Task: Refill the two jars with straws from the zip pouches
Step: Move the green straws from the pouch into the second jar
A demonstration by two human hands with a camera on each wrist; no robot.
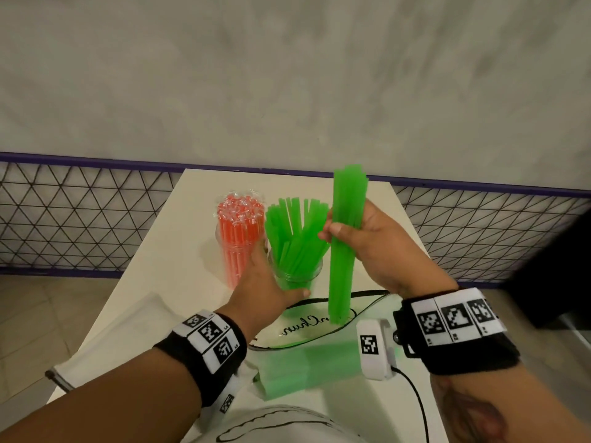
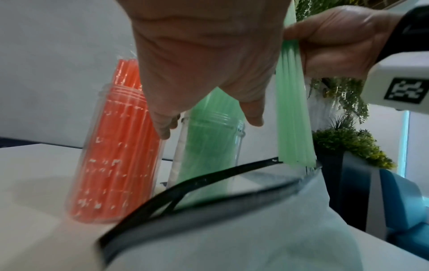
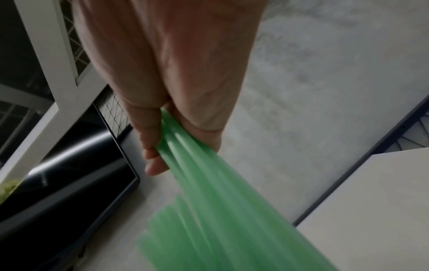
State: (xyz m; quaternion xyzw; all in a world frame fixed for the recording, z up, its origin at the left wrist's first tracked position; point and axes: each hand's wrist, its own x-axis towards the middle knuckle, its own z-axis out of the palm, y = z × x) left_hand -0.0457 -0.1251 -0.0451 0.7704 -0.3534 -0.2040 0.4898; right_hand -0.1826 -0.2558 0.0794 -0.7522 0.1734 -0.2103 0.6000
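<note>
Straws everywhere on that white desk (image 1: 198,193)! The right hand (image 1: 377,247) was clenched round a tight bundle of green straws (image 1: 345,238), gripped near the middle and held upright, clear of the desk, just right of the jars; the right wrist view showed fingers (image 3: 150,146) and thumb wrapped firmly round it. The left hand (image 1: 265,286) sat cupped against the clear jar of green straws (image 1: 295,276), thumb on the near side, fingers reaching between the two jars, its straws fanning out loosely above the rim. Just to the left, touching or nearly so, stood the jar of orange straws (image 1: 238,244), packed full and upright. Nearer the person lay a clear zip pouch (image 1: 307,366) with more green straws inside, its black-edged mouth gaping toward the jars. A second, white pouch (image 1: 105,340) lay flat at the left.
</note>
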